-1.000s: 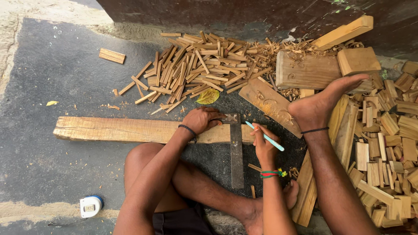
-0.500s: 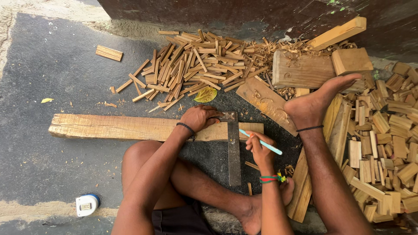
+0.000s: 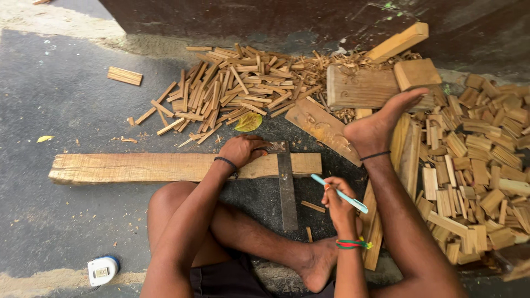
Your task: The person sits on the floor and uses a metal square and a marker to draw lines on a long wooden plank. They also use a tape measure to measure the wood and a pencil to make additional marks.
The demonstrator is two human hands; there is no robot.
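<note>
Pale tan plank [image 3: 138, 167], grey metal square [image 3: 286, 190], turquoise pen [image 3: 339, 193], yellow-green leaf [image 3: 248, 122], white-blue tape measure [image 3: 102, 270]

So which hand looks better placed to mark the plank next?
Probably the right hand: it holds the pen beside the square, just below the plank. The left hand is busy pressing the square down.

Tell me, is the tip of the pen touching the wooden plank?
Apart. In the head view the right hand holds the pen over dark ground below the plank, with a plain gap.

Dark ground [image 3: 66, 110], long plank [image 3: 138, 166], wood offcuts [image 3: 232, 88], tape measure [image 3: 102, 270]
</note>
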